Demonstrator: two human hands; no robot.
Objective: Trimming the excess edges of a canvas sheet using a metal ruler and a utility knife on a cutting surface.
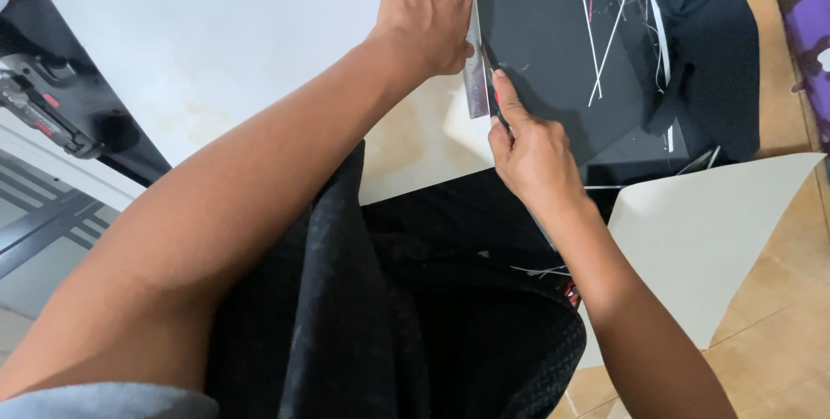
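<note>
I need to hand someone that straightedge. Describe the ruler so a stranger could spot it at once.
Start at the white table and go right to where the black sheet begins. Along that sheet's left edge lies the ruler, a narrow strip pinned under the left hand. It is the only clear, greyish, straight piece there, unlike the thin white lines.

Head cam, close, steep downward.
</note>
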